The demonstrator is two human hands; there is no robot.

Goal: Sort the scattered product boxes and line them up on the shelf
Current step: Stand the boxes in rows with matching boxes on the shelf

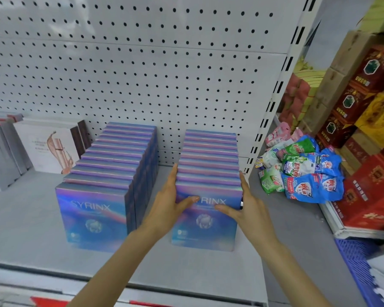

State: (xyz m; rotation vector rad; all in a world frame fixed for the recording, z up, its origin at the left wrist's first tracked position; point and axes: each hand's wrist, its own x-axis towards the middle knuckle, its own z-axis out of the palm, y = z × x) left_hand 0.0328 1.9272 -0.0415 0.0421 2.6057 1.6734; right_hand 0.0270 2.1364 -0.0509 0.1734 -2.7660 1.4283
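Two rows of iridescent blue-purple boxes marked SYRINX stand upright on the grey shelf (27, 220), each row running back toward the pegboard. The left row (106, 173) stands alone. On the right row (208, 165), my left hand (171, 200) lies flat against the left side with its thumb across the front box (205, 227). My right hand (244, 207) lies against the right side, thumb also on the front face. Fingers of both hands are straight along the row's sides.
White and grey boxes (44, 147) stand at the shelf's far left. A slotted upright (273, 103) ends the shelf on the right. Beyond it lie blue and green bags (306, 171), red and gold cartons (368, 129) and a blue crate (359, 260).
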